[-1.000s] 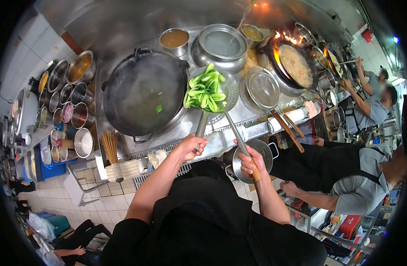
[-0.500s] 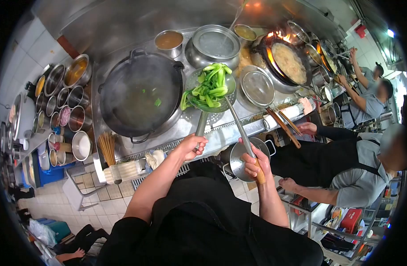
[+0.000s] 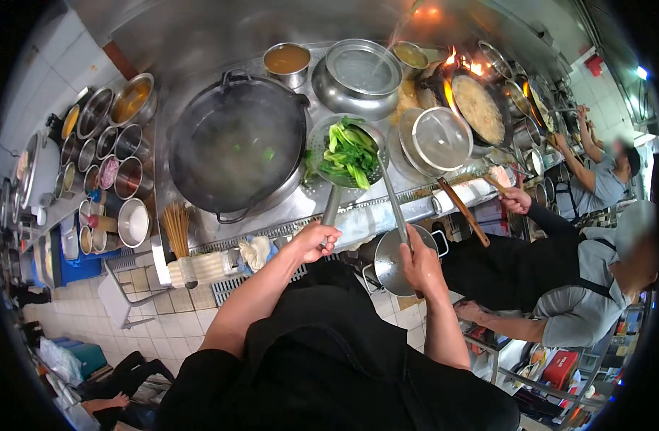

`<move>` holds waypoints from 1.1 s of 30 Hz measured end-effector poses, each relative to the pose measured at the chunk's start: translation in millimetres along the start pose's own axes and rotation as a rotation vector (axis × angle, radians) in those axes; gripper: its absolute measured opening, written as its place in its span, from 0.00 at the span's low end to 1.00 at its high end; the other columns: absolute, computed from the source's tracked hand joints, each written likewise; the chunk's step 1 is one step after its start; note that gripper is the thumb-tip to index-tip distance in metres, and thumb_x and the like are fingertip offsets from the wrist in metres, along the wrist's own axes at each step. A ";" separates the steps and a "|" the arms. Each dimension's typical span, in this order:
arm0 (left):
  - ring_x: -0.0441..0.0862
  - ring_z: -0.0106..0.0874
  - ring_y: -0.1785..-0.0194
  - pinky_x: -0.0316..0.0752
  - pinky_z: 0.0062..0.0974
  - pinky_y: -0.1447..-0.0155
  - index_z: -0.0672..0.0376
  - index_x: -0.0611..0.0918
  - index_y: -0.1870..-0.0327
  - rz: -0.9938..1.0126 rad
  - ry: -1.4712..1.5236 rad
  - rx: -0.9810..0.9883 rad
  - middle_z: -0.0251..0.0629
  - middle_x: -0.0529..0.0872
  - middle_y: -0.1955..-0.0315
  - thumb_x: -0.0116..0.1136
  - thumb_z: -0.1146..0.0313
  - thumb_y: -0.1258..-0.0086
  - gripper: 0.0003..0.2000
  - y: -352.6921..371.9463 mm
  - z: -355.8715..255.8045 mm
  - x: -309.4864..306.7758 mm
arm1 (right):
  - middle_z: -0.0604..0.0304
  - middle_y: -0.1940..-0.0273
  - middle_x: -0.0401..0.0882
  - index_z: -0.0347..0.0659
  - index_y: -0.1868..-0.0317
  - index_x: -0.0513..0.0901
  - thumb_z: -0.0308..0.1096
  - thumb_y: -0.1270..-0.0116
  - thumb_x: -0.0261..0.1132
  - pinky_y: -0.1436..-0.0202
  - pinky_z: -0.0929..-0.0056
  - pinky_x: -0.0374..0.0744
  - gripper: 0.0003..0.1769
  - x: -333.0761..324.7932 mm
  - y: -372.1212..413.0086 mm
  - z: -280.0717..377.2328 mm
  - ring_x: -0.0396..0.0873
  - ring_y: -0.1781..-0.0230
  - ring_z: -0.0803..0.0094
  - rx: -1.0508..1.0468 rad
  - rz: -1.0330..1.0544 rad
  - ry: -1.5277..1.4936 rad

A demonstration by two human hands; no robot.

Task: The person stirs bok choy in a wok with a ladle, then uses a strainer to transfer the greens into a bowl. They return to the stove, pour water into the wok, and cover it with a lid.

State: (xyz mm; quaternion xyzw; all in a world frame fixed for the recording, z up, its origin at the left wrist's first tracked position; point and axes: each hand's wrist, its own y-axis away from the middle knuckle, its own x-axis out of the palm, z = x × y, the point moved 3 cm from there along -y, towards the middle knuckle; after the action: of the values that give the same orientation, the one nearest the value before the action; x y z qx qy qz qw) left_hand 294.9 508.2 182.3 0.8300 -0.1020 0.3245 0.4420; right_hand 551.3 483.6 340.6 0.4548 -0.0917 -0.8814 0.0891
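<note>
My left hand (image 3: 316,241) is closed around the handle of a perforated strainer (image 3: 316,147), held level above the steel counter. Leafy green vegetables (image 3: 349,152) are heaped on it. My right hand (image 3: 420,262) grips a long-handled ladle (image 3: 394,201), whose metal shaft reaches up to the right side of the greens. The ladle's head is hard to separate from the strainer and vegetables. Left of the strainer, a large black wok (image 3: 236,172) holds steaming liquid with a few green bits afloat.
Behind the strainer stands a lidded-looking steel pot (image 3: 362,68) with water pouring in. A wire-mesh strainer (image 3: 442,140) rests to the right. Flames rise beside a second wok (image 3: 473,108). A co-worker (image 3: 581,273) stands close on my right. Seasoning bowls (image 3: 132,100) line the left.
The greens have been turned and gathered, showing darker leaves. My right hand has rolled over on the ladle handle. The co-worker's far hand now holds a wooden-handled utensil.
</note>
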 end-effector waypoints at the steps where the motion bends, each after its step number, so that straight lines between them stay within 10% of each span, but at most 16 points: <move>1: 0.71 0.21 0.77 0.62 0.22 0.76 0.55 0.73 0.64 0.019 -0.022 0.014 0.28 0.73 0.78 0.63 0.74 0.31 0.08 0.0 -0.5 -1.0 | 0.30 0.60 0.85 0.39 0.26 0.69 0.37 0.24 0.58 0.48 0.44 0.79 0.29 -2.1 2.7 -1.2 0.83 0.56 0.31 0.011 -0.016 0.014; 10: 0.70 0.19 0.79 0.60 0.19 0.78 0.52 0.71 0.60 0.049 -0.146 0.019 0.27 0.73 0.77 0.65 0.74 0.32 0.12 13.4 -9.3 12.3 | 0.31 0.61 0.86 0.36 0.24 0.68 0.38 0.23 0.57 0.52 0.54 0.83 0.30 -9.2 -4.0 -19.9 0.88 0.59 0.40 0.079 -0.134 -0.098; 13: 0.70 0.20 0.79 0.60 0.21 0.78 0.53 0.71 0.60 0.005 -0.202 0.038 0.28 0.73 0.77 0.64 0.75 0.32 0.11 20.9 -19.1 33.1 | 0.39 0.60 0.87 0.39 0.23 0.66 0.39 0.20 0.53 0.61 0.58 0.84 0.29 31.2 -26.0 -44.2 0.87 0.70 0.50 -0.334 -0.303 -0.024; 16: 0.71 0.22 0.79 0.60 0.23 0.78 0.55 0.71 0.62 -0.057 -0.236 0.052 0.29 0.73 0.77 0.62 0.75 0.32 0.09 8.8 -28.9 47.4 | 0.64 0.74 0.70 0.55 0.22 0.64 0.42 0.16 0.47 0.87 0.74 0.68 0.26 37.4 -8.0 -9.8 0.64 0.89 0.78 0.451 0.278 -0.834; 23: 0.73 0.25 0.79 0.63 0.26 0.80 0.63 0.75 0.68 -0.199 -0.327 0.057 0.32 0.74 0.79 0.62 0.75 0.32 0.07 0.7 -37.1 38.3 | 0.66 0.75 0.66 0.54 0.24 0.65 0.46 0.14 0.44 0.85 0.74 0.72 0.24 57.7 -30.6 -34.7 0.63 0.88 0.79 0.470 0.682 -1.386; 29: 0.75 0.26 0.79 0.65 0.25 0.80 0.62 0.77 0.71 -0.266 -0.362 0.085 0.34 0.76 0.79 0.62 0.75 0.35 0.06 11.8 -42.9 32.0 | 0.67 0.75 0.66 0.51 0.24 0.65 0.44 0.15 0.45 0.85 0.76 0.71 0.24 62.1 -31.7 -24.5 0.63 0.87 0.80 0.469 0.383 -0.816; 33: 0.71 0.23 0.79 0.61 0.23 0.80 0.59 0.74 0.66 -0.166 -0.279 0.020 0.30 0.73 0.79 0.62 0.75 0.31 0.07 10.3 -43.3 19.3 | 0.71 0.76 0.65 0.49 0.28 0.69 0.45 0.14 0.46 0.89 0.81 0.66 0.22 44.3 -36.5 -41.7 0.59 0.89 0.85 0.480 0.579 -1.402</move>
State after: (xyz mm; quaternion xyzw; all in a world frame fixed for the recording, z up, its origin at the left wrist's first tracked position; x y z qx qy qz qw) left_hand 285.6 539.1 218.6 0.8770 -0.0902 0.1694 0.4405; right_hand 557.5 504.9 273.2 -0.2411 -0.4286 -0.8601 0.1358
